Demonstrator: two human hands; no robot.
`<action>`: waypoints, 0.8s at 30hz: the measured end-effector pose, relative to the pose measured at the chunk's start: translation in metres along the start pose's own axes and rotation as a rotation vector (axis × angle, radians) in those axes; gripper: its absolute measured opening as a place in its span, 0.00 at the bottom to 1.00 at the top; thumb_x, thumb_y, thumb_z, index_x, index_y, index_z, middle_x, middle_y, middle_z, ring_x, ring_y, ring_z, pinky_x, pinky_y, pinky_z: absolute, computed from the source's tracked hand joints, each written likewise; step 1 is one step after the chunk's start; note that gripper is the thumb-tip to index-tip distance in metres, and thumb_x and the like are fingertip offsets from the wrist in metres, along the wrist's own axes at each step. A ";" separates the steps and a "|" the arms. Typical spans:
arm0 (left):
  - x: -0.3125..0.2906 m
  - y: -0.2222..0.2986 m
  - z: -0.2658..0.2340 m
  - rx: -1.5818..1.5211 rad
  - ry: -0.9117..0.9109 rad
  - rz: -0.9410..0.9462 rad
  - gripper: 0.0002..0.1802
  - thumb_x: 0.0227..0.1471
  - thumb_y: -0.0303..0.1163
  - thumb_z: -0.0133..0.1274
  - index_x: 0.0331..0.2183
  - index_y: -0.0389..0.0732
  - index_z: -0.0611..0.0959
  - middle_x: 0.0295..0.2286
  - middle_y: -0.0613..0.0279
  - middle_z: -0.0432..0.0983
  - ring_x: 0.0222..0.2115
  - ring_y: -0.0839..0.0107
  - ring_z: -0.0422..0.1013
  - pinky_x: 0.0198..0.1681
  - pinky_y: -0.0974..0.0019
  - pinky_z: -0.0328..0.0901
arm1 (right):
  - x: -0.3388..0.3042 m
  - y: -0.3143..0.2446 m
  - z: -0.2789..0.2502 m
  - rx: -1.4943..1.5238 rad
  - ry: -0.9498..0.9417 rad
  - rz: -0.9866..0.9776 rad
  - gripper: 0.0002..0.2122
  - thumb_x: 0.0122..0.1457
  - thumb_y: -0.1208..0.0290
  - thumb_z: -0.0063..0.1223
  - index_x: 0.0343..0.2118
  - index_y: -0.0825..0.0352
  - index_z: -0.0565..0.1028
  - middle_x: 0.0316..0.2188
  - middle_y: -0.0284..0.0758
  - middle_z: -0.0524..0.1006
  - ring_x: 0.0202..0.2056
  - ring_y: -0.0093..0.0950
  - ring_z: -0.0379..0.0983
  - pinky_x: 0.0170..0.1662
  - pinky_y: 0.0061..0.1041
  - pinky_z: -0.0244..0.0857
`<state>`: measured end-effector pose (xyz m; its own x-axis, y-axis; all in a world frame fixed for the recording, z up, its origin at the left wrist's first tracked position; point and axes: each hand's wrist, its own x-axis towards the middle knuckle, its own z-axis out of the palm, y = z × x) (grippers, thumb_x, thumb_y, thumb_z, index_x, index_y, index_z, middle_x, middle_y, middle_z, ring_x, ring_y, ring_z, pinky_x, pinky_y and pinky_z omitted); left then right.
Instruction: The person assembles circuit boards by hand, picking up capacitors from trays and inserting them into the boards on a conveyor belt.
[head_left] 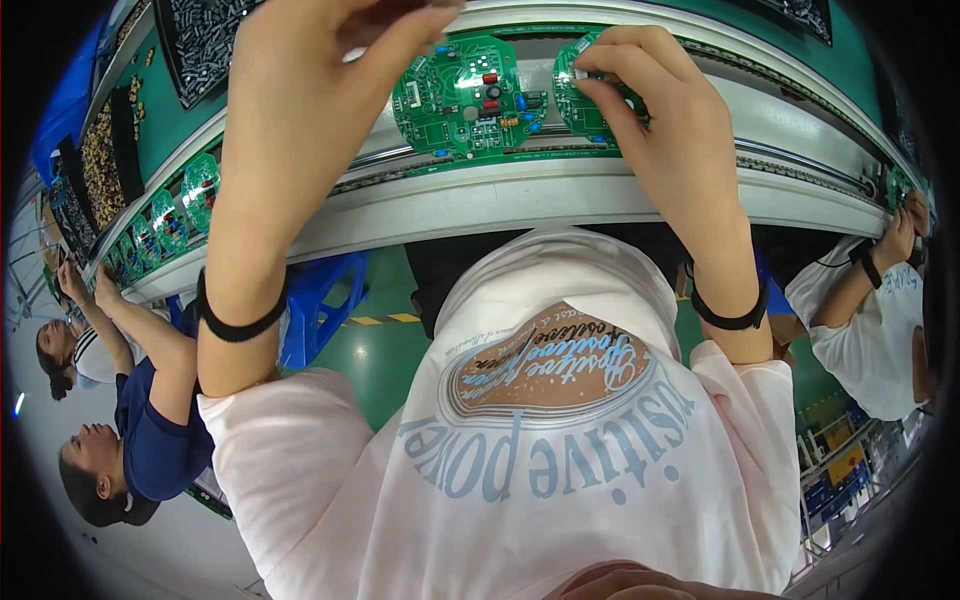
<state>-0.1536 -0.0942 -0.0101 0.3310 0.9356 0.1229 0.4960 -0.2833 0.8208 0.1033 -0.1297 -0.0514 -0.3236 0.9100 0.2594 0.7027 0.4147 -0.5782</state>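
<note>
Two green circuit boards lie on the rail line in front of me. The nearer-to-centre circuit board (450, 95) carries red, blue and black components, with a group of blue parts along its right edge. My left hand (310, 90) is raised above that board's left side; its fingers are blurred and partly cut off by the upper edge, so what they hold is hidden. My right hand (675, 105) is over the second circuit board (575, 115), thumb and forefinger pinched together at its left part. Whatever sits between those fingertips is too small to name. The hand covers much of this board.
A black tray of small grey parts (200, 45) stands at upper left, beside a bin of yellowish parts (100, 165). More boards (168, 222) line the rail leftward. A white rail edge (400, 215) runs before me. Co-workers sit left (165, 400) and right (865, 310).
</note>
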 end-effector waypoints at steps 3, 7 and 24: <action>-0.018 -0.011 -0.002 -0.078 -0.004 -0.059 0.09 0.60 0.22 0.59 0.43 0.34 0.86 0.36 0.63 0.83 0.36 0.74 0.79 0.41 0.71 0.72 | -0.001 0.005 0.002 -0.003 -0.004 -0.014 0.07 0.58 0.78 0.63 0.40 0.64 0.80 0.41 0.31 0.79 0.33 0.28 0.77 0.30 0.24 0.68; -0.034 -0.006 -0.002 -0.024 0.000 -0.102 0.10 0.61 0.21 0.57 0.45 0.33 0.86 0.37 0.62 0.82 0.37 0.77 0.78 0.43 0.74 0.71 | -0.001 0.005 -0.004 -0.012 -0.027 0.000 0.07 0.58 0.78 0.63 0.40 0.65 0.80 0.41 0.31 0.79 0.33 0.28 0.77 0.30 0.24 0.68; -0.046 -0.009 0.009 0.002 0.049 -0.204 0.10 0.58 0.23 0.61 0.42 0.34 0.87 0.34 0.57 0.85 0.34 0.74 0.82 0.39 0.73 0.73 | -0.001 0.001 -0.008 -0.209 -0.028 -0.167 0.06 0.58 0.75 0.63 0.39 0.65 0.81 0.39 0.31 0.80 0.34 0.33 0.79 0.33 0.27 0.72</action>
<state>-0.1662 -0.1367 -0.0278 0.1837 0.9828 -0.0189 0.5507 -0.0870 0.8302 0.1092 -0.1298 -0.0463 -0.4615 0.8293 0.3149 0.7526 0.5540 -0.3559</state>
